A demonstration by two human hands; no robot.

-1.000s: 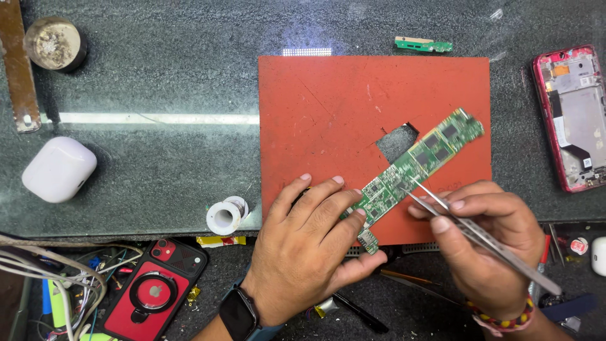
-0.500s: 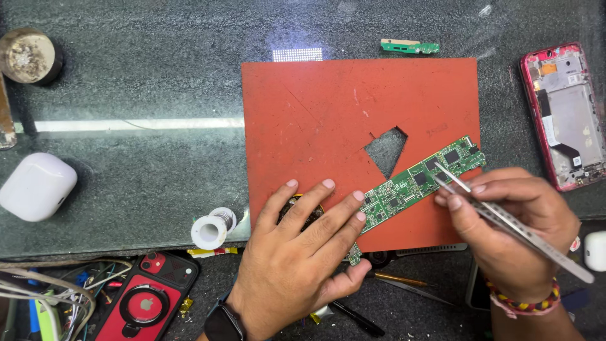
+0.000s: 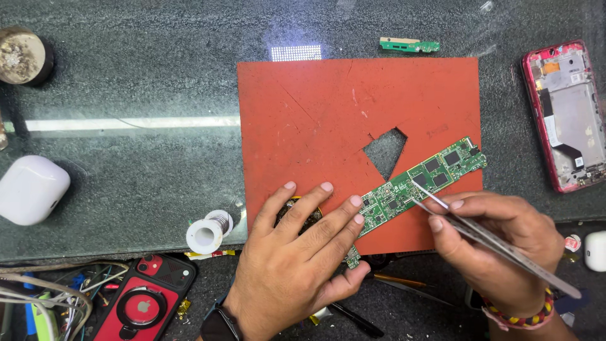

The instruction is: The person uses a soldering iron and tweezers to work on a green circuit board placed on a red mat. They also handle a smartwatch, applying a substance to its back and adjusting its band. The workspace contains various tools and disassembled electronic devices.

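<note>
left hand (image 3: 297, 265) lies flat, palm down, at lower centre of the frame, fingers spread; the tips of two fingers press on the lower-left end of the green circuit board (image 3: 420, 186). no closed grip here, hand open and only bearing down. a dark watch sits on that wrist at the bottom edge.

right hand (image 3: 499, 249) at lower right, grip closed around metal tweezers (image 3: 480, 230), pinched between thumb and fingers. the tweezer tips touch the board near its middle, beside the black chips. cannot tell if anything sits between the tips.

circuit board long and narrow, lying on a slant from lower centre up toward the right, on the lower right part of the red-orange mat (image 3: 328, 120). the mat has a wedge-shaped cutout (image 3: 385, 151) just above-left of the board.

around it on the dark stone worktop (image 3: 139, 76): small green board strip (image 3: 409, 45) at upper centre, opened red phone frame (image 3: 565, 113) at right edge, solder spool (image 3: 208, 230) left of the left hand, white earbud case (image 3: 31, 189) at far left, round tin (image 3: 22, 55) upper left, red phone (image 3: 144, 303) face down at lower left.
</note>
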